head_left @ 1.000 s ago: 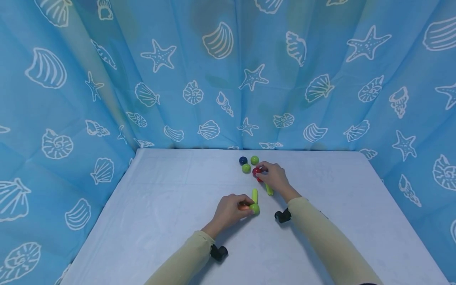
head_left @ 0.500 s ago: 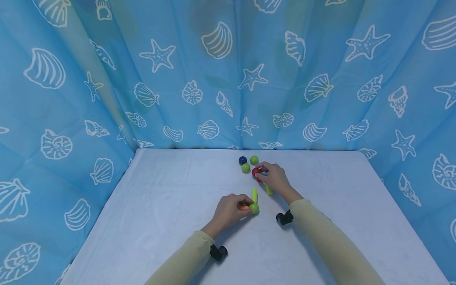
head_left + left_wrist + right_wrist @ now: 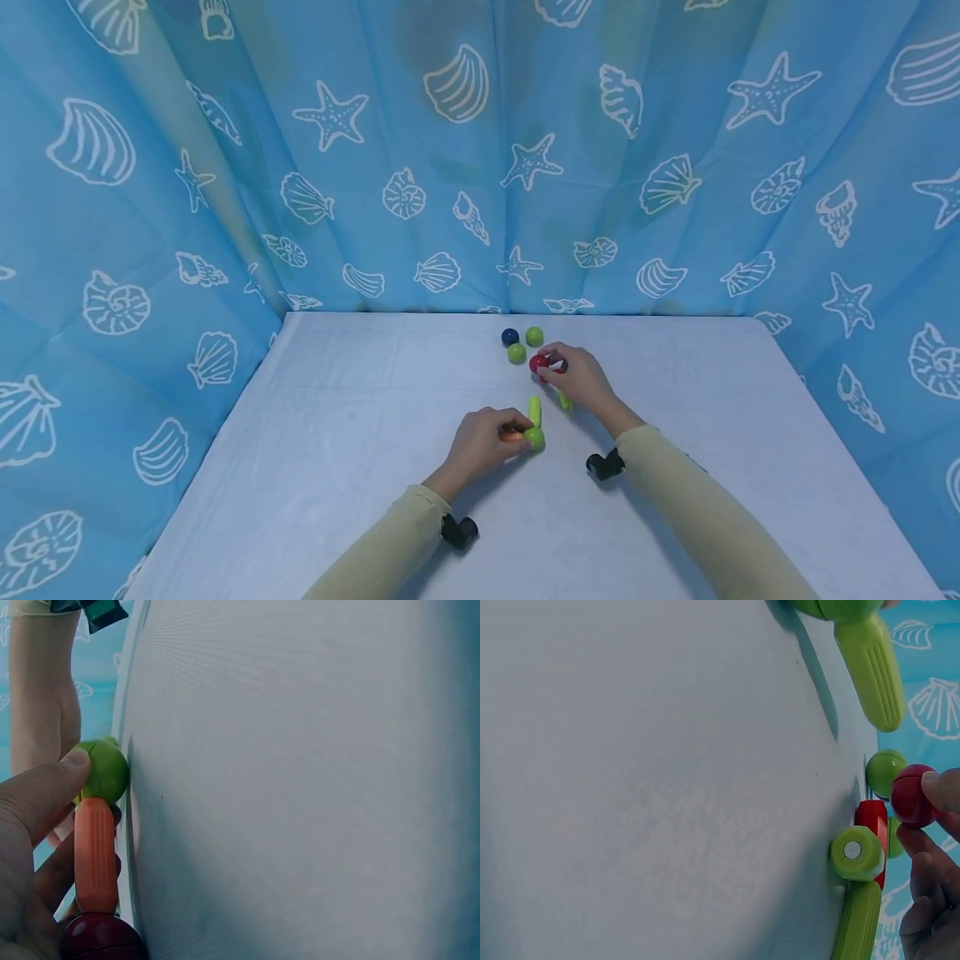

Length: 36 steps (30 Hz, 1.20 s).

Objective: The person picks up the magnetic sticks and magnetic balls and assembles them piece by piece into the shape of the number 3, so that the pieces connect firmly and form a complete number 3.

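Right hand (image 3: 581,375): wrist (image 3: 621,418) slightly farther right

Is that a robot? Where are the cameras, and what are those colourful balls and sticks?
No robot here: just a person's left hand and right hand. One camera sits on the head, looking down at the white table. Each wrist wears another, looking closely at that hand's work. The left hand holds a green ball joined to an orange stick and a lime-green stick; the left wrist picture shows a dark red ball at the orange stick's other end. The right hand pinches a red ball. On the table lie a navy ball and two more green balls. The right wrist picture also shows a red stick and another lime-green stick near the right hand.
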Each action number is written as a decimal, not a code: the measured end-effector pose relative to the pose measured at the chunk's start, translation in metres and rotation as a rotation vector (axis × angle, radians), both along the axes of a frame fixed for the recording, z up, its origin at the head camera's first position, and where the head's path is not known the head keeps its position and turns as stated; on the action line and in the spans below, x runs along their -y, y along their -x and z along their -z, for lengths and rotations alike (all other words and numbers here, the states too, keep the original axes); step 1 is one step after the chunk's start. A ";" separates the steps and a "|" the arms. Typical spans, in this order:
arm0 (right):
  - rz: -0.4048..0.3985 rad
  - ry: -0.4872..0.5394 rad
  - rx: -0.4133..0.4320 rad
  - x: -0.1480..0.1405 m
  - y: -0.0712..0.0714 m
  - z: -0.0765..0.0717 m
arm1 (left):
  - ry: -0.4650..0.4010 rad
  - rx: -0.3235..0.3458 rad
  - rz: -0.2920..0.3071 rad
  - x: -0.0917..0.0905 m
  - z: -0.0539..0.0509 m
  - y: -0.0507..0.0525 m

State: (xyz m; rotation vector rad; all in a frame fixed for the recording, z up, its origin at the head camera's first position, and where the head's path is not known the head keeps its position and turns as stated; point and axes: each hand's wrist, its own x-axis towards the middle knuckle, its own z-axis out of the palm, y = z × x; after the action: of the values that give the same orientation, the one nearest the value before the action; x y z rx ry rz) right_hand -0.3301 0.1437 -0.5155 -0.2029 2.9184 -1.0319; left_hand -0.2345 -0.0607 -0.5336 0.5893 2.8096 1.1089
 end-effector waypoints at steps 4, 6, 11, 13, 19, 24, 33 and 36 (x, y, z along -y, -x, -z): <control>0.001 0.013 0.004 0.000 -0.003 -0.001 | -0.004 -0.002 0.002 0.000 0.000 0.000; -0.008 0.015 0.001 0.000 -0.005 -0.001 | -0.006 -0.005 0.005 0.001 0.001 0.000; -0.031 0.025 -0.005 0.000 -0.011 -0.002 | -0.004 -0.001 0.004 0.001 0.001 0.001; -0.031 0.025 -0.007 0.000 -0.013 -0.003 | 0.000 -0.001 0.001 0.000 0.002 0.001; -0.040 0.024 -0.013 -0.003 -0.017 0.001 | 0.002 -0.003 -0.001 0.001 0.002 0.001; -0.050 0.039 -0.004 -0.006 -0.020 0.004 | 0.004 -0.013 0.000 0.000 0.003 0.000; -0.092 0.048 0.009 -0.007 -0.027 0.003 | 0.003 -0.009 -0.006 0.001 -0.002 -0.002; -0.096 0.045 0.009 -0.007 -0.028 0.003 | 0.010 -0.004 -0.008 0.000 -0.002 -0.002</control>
State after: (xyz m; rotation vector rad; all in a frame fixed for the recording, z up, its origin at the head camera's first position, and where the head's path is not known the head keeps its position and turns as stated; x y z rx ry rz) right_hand -0.3022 0.1511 -0.5188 -0.3362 2.8479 -1.0819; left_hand -0.2328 -0.0611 -0.5314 0.5803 2.8222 1.0953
